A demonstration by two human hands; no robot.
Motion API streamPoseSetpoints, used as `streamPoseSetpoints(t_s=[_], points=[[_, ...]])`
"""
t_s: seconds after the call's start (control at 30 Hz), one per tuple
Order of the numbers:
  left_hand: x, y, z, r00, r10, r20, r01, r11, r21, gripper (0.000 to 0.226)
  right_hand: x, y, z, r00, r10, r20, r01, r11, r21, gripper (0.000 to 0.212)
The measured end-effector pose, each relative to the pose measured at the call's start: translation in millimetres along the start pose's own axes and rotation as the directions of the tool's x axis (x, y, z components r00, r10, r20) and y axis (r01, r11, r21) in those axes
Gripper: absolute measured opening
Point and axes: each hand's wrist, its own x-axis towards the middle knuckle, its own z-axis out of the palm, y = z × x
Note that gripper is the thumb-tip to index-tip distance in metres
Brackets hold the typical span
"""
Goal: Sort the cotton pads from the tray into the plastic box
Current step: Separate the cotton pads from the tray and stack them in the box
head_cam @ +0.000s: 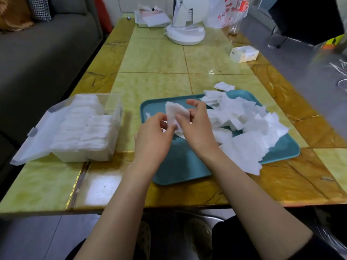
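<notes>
The big yellow and green counter (155,59) lies under everything. On it, right under both hands, sits a blue-green tray (176,166). To the right of the right hand, a loose pile of cotton pads (244,119) fills the far and right side of the tray, and some of it hangs over the near right edge. To the left of the left hand, on the counter beside the tray, stands the clear plastic box (117,109). Its lid (43,132) is open and leans out on the far left side. The box is nearly full of packed pads (84,128) set in neat rows. The left hand (152,136) and the right hand (197,128) are close together above the tray. Both have bent fingers and pinch one white cotton pad (174,111) between them, holding it up off the tray. The left hand holds its bottom edge, the right hand holds its right side. One stray pad (224,86) lies on the counter, past the right hand, just behind the tray.
</notes>
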Motion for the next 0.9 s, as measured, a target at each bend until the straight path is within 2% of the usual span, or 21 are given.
streamPoseSetpoints(t_s=[0.13, 0.2, 0.33, 0.4, 0.5, 0.57, 0.63, 0.77, 0.83, 0.9], points=[[1, -5, 1, 0.999, 0.012, -0.035, -0.013, 0.999, -0.037, 0.008, -2, -1, 3, 0.993, -0.001, 0.118, 0.002, 1.000, -0.009, 0.043], [1, -5, -2, 0.998, 0.018, -0.057, -0.021, 0.999, -0.050, 0.016, -2, 0, 3, 0.984, -0.005, 0.180, 0.012, 0.999, -0.035, 0.045], [1, -5, -10, 0.993, 0.038, -0.108, -0.045, 0.997, -0.063, 0.007, -2, -1, 4, 0.984, -0.051, 0.172, 0.062, 0.997, -0.056, 0.040], [1, -6, -14, 0.986, 0.034, -0.165, -0.043, 0.998, -0.050, 0.009, -3, 0, 4, 0.980, -0.122, 0.160, 0.146, 0.977, -0.154, 0.039], [1, -8, -23, 0.965, -0.010, -0.261, -0.003, 0.999, -0.049, 0.010, -1, 8, 5, 0.952, -0.201, 0.232, 0.277, 0.887, -0.369, 0.042], [1, -10, -30, 0.942, -0.033, -0.335, 0.033, 0.999, -0.008, 0.011, -2, 14, 10, 0.918, -0.173, 0.358, 0.334, 0.824, -0.459, 0.045], [1, -12, -36, 0.923, -0.038, -0.383, 0.047, 0.999, 0.014, 0.013, -5, 17, 16, 0.898, -0.106, 0.426, 0.351, 0.758, -0.551, 0.047], [-1, -14, -42, 0.915, -0.064, -0.397, 0.070, 0.998, -0.001, 0.013, -7, 16, 24, 0.930, -0.092, 0.355, 0.321, 0.672, -0.667, 0.051], [-2, -14, -44, 0.917, -0.069, -0.393, 0.076, 0.997, 0.001, 0.013, -6, 18, 25, 0.927, -0.100, 0.362, 0.350, 0.580, -0.736, 0.051], [-3, -15, -45, 0.919, -0.075, -0.387, 0.081, 0.997, -0.001, 0.012, -6, 19, 27, 0.927, -0.082, 0.366, 0.348, 0.554, -0.756, 0.048]])
